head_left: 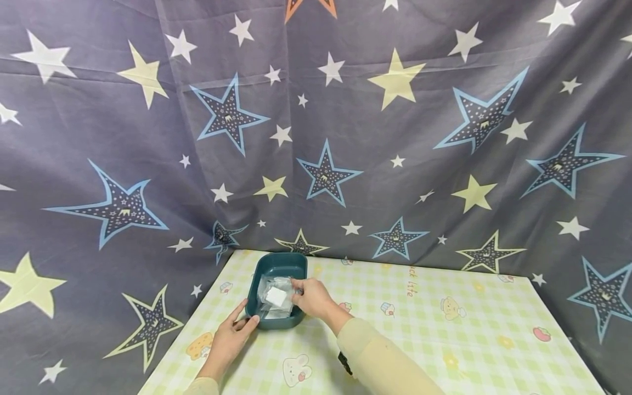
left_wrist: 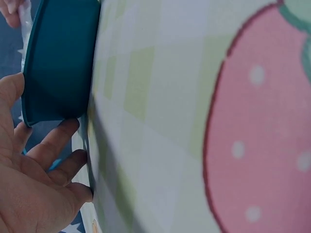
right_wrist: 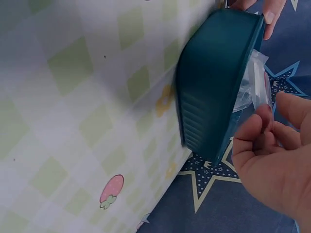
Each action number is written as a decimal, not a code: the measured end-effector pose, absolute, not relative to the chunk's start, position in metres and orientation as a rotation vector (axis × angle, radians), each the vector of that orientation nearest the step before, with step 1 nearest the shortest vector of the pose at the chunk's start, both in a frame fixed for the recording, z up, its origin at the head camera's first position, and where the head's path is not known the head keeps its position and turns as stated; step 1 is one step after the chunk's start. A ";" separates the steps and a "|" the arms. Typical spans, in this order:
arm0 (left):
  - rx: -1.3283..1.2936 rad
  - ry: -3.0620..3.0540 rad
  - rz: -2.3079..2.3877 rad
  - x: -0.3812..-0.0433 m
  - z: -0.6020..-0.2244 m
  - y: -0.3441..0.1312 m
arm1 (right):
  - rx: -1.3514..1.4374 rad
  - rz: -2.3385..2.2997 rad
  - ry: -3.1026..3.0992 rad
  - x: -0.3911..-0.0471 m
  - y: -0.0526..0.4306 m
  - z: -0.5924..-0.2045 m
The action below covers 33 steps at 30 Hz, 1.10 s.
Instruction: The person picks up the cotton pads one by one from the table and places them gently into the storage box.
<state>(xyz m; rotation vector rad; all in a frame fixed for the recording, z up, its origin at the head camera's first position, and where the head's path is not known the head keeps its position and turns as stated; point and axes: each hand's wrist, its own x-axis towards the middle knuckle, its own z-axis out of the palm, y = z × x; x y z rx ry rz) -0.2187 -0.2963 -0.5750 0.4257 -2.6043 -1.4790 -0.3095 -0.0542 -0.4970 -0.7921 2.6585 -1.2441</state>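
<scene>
A dark teal plastic bin [head_left: 283,323] sits on the table with clear plastic bags [head_left: 275,297] in it, white pieces showing through. My left hand [head_left: 232,340] grips the bin's near left corner. Its thumb is at the rim in the left wrist view, and the other fingers [left_wrist: 56,143] spread along the wall and down toward the tabletop. From the right, my right hand [head_left: 314,299] reaches over the bin's rim. It pinches the edge of a clear bag [right_wrist: 260,80] between thumb and fingers, and the bag stands partly above the rim in the right wrist view.
A green-and-white checked tablecloth [head_left: 419,340] with cartoon prints covers the table. Behind and to the left hangs a grey curtain [head_left: 345,219] with stars, close to the bin's far side. Something small and black [head_left: 344,363] shows under the right sleeve.
</scene>
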 end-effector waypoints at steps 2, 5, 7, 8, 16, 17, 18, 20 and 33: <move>0.423 -2.605 -1.479 -0.219 -0.575 -0.296 | -0.764 -1.254 2.635 -0.309 -0.054 -0.498; 0.413 -2.608 -1.481 -0.219 -0.575 -0.296 | -0.722 -1.286 2.594 -0.309 -0.054 -0.501; 0.412 -2.610 -1.483 -0.219 -0.574 -0.295 | -0.696 -1.290 2.569 -0.309 -0.054 -0.504; 0.409 -2.614 -1.482 -0.220 -0.574 -0.295 | -0.688 -1.289 2.555 -0.308 -0.054 -0.505; 0.416 -2.632 -1.471 -0.222 -0.573 -0.294 | -0.705 -1.232 2.566 -0.308 -0.053 -0.511; 0.417 -2.633 -1.472 -0.222 -0.573 -0.294 | -0.705 -1.234 2.567 -0.308 -0.052 -0.511; 0.418 -2.634 -1.474 -0.222 -0.573 -0.295 | -0.705 -1.238 2.565 -0.307 -0.051 -0.511; 0.429 -2.633 -1.477 -0.222 -0.574 -0.295 | -0.707 -1.254 2.558 -0.307 -0.050 -0.511; 0.435 -2.639 -1.459 -0.220 -0.576 -0.297 | -0.718 -1.346 2.558 -0.306 -0.043 -0.510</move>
